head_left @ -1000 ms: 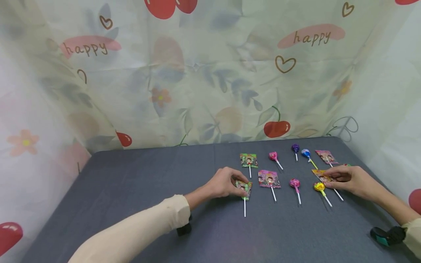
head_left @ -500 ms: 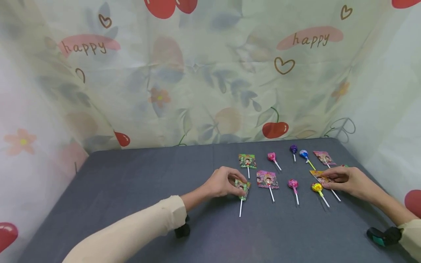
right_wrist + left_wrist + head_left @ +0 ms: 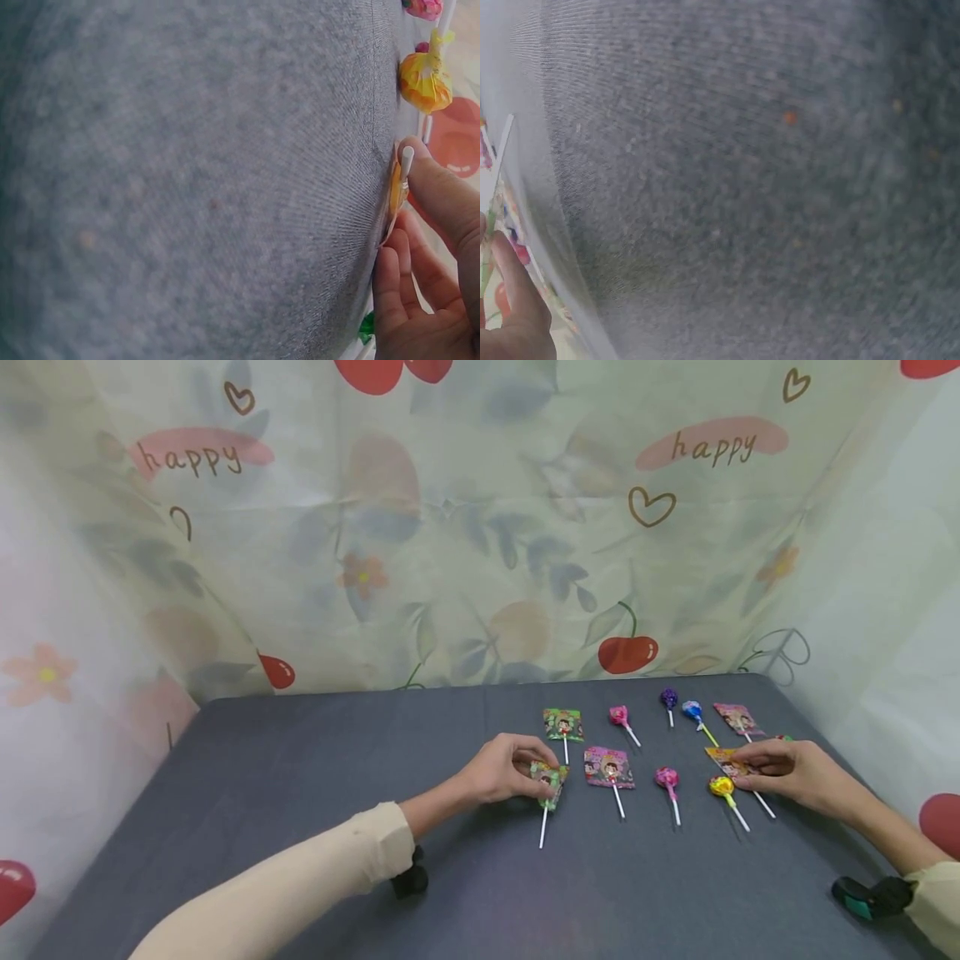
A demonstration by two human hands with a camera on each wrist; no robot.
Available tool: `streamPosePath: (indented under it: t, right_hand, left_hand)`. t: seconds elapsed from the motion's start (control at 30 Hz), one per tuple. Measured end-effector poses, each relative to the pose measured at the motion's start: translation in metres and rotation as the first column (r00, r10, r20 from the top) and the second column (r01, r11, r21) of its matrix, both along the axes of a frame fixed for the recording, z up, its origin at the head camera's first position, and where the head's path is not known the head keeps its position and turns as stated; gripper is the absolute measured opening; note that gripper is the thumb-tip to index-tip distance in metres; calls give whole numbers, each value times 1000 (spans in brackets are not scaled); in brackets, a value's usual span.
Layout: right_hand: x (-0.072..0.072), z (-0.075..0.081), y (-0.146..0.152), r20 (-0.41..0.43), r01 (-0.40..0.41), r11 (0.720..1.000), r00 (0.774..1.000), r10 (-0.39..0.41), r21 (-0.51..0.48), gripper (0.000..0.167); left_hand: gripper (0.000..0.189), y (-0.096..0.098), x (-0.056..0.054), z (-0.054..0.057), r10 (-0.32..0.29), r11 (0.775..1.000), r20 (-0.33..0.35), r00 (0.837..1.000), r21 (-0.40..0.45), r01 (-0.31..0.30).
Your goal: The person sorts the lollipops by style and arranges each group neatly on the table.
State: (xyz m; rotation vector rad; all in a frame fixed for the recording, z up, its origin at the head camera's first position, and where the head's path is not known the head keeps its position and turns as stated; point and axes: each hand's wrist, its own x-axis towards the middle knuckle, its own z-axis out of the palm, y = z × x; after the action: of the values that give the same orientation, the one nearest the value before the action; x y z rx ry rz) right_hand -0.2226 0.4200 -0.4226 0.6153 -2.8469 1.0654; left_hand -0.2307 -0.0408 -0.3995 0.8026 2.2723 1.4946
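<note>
In the head view my left hand (image 3: 501,770) pinches a green flat-packed lollipop (image 3: 553,779) by its wrapper, its white stick pointing down toward me. The left wrist view catches only that hand's thumb side (image 3: 521,311) and the stick (image 3: 505,142) at its left edge. At the right, my right hand (image 3: 806,772) holds the orange wrapper of another flat-packed lollipop (image 3: 722,759) between thumb and fingers. That wrapper (image 3: 395,191) lies close to the cloth in the right wrist view. Beside it lies a yellow round lollipop (image 3: 722,787).
Between the hands lie a pink flat-packed lollipop (image 3: 609,767) and a pink round one (image 3: 666,778). Farther back are a green packet (image 3: 562,724), a pink round lollipop (image 3: 618,716), a purple one (image 3: 669,697), a blue one (image 3: 692,709) and a pink packet (image 3: 737,718).
My left hand has shifted slightly left and away from me with the green lollipop, whose stick now slants to the lower left. The right hand keeps its place on the orange lollipop.
</note>
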Motion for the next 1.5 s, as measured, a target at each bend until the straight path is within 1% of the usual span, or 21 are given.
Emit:
streamPosePath:
  t: [0.13, 0.27, 0.37, 0.5, 0.6, 0.7, 0.83, 1.07, 1.3, 1.5]
  right_hand:
    - [-1, 0, 1, 5, 2, 1000, 1000, -2, -4, 31]
    - [-1, 1, 1, 5, -1, 1000, 1000, 1, -2, 30]
    - [-1, 1, 1, 0, -10, 1000, 1000, 10, 2, 30]
    - [-2, -1, 1, -3, -28, 999, 1000, 28, -22, 30]
    - [-2, -2, -1, -8, -42, 998, 999, 41, -47, 30]
    - [-2, -1, -1, -7, -52, 997, 999, 51, -49, 30]
    - [0, 0, -2, 9, -35, 998, 999, 35, -44, 30]
    - [0, 2, -2, 22, -31, 999, 999, 32, -35, 30]
    - [0, 3, -1, 42, -13, 1000, 999, 13, -15, 31]
    - [1, 4, 0, 44, -7, 1000, 999, 7, -13, 32]
  left_hand:
    - [25, -2, -1, 4, -24, 999, -15, 1000, 28, 24]
    - [25, -9, -3, 8, -23, 998, -22, 999, 59, 24]
    - [25, -18, -4, 10, -16, 997, -13, 1000, 81, 17]
    - [26, -36, -5, 12, -4, 995, 12, 1000, 103, 3]
    - [26, -52, -5, 14, 27, 993, 43, 999, 113, -32]
    - [27, -69, -4, 16, 76, 991, 73, 994, 108, -84]
    - [29, -91, -3, 17, 123, 986, 94, 988, 97, -132]
    - [31, -130, 0, 20, 189, 978, 88, 978, 72, -196]
    - [36, -163, 8, 23, 272, 958, 84, 959, 65, -278]
    - [37, -189, 12, 25, 316, 945, 83, 945, 59, -321]
